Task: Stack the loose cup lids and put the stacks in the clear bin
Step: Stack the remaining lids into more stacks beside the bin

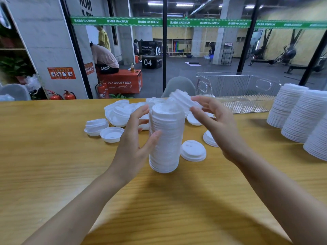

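On the wooden table, centre: tall stack of lids. White plastic, round and ridged, nested into an upright column that rests on the tabletop. The top lid shows a raised rim and a recessed centre.

Left hand: grips the tall stack from its left side, with the thumb pressed across the front of the column and the fingers curled behind its upper part.

Right hand: pinches a short stack of lids between thumb and fingertips. The short stack is tilted and held in the air just above and to the right of the tall stack's top, not touching it.

Loose lids: white, a scattered heap behind and left of the tall stack. Some lie dome up, some hollow side up, and a few are nested. Single lid: flat on the table, dome up, just right of the column's base.

Clear bin: transparent rigid plastic, rectangular, with ribbed walls and floor and oval handle cut-outs. It stands at the far right of the table, well apart from both hands.

Finished stacks: three tall white ribbed columns leaning at the right edge, beside the bin.
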